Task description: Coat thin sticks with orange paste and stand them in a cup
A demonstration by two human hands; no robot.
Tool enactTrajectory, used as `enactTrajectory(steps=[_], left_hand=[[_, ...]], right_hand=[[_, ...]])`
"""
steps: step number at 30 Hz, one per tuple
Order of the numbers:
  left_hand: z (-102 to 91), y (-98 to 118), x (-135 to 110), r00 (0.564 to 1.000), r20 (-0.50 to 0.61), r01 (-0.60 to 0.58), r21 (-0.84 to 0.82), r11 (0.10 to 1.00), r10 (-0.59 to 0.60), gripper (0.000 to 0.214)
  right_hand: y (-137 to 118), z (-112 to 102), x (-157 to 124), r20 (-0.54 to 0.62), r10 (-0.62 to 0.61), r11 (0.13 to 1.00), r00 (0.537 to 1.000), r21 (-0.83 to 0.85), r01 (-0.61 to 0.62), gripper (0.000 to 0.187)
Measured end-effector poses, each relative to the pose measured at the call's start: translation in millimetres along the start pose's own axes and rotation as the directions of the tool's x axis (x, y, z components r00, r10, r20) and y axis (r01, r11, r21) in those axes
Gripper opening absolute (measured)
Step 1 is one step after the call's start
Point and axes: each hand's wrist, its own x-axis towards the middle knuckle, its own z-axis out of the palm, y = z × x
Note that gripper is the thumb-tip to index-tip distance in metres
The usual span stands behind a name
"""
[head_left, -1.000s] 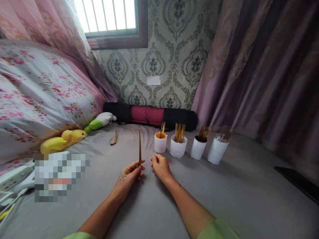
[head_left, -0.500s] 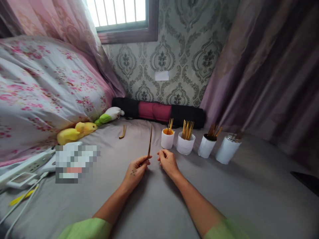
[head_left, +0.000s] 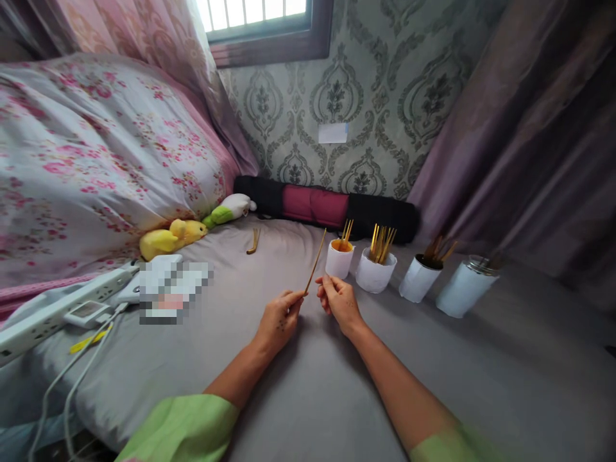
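Between the thumb and fingers of my left hand (head_left: 282, 317) is a thin brown stick (head_left: 316, 260), slanting up and to the right. My right hand (head_left: 342, 305) is closed in a pinch just right of it, apart from the stick; whatever its fingertips hold, if anything, is too small to make out. Behind my right hand stands a white-wrapped cup with an orange inside (head_left: 339, 262) and a few golden sticks in it. To its right are a wider white cup (head_left: 376, 274) with several sticks, a dark-rimmed white cup (head_left: 418, 282) and a white-wrapped jar (head_left: 462, 292), each holding sticks.
A few loose sticks (head_left: 253, 242) lie on the grey sheet (head_left: 269, 410). At left are a power strip (head_left: 77, 311) with white cables, a yellow plush toy (head_left: 166, 240) and a blurred-out patch (head_left: 176, 292). A black and maroon roll (head_left: 315, 204) lies along the wall.
The stick in my left hand has gone from nearly upright to leaning right. The view has turned slightly left, shifting everything rightward. My right hand remains pinched close by.
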Motion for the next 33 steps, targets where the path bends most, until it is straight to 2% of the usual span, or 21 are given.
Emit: enactTrajectory(steps=[9, 14, 19, 23, 33], left_hand=[[-0.8, -15, -2, 0.984, 0.083, -0.168, 0.186, 0.968, 0.155, 0.030], [-3.2, -11, -5, 0.964, 0.202, -0.245, 0.417, 0.875, 0.174, 0.036], [-4.4, -8, -6, 0.961, 0.228, -0.260, 0.535, 0.804, 0.159, 0.035], [-4.5, -9, -6, 0.959, 0.234, -0.266, 0.564, 0.782, 0.158, 0.035], [-3.1, -13, -6, 0.966, 0.195, -0.247, 0.523, 0.815, 0.168, 0.032]], right_hand=[[-4, 0, -1, 0.048, 0.011, 0.995, 0.999, 0.095, -0.016, 0.043], [-4, 1, -2, 0.055, 0.022, 0.993, 0.998, 0.118, -0.029, 0.043], [-2, 1, -2, 0.059, 0.037, 0.991, 0.998, 0.128, -0.044, 0.042], [0, 0, -1, 0.063, 0.051, 0.990, 0.997, 0.131, -0.059, 0.043], [1, 0, 0, 0.050, 0.053, 0.992, 0.997, 0.109, -0.059, 0.040]])
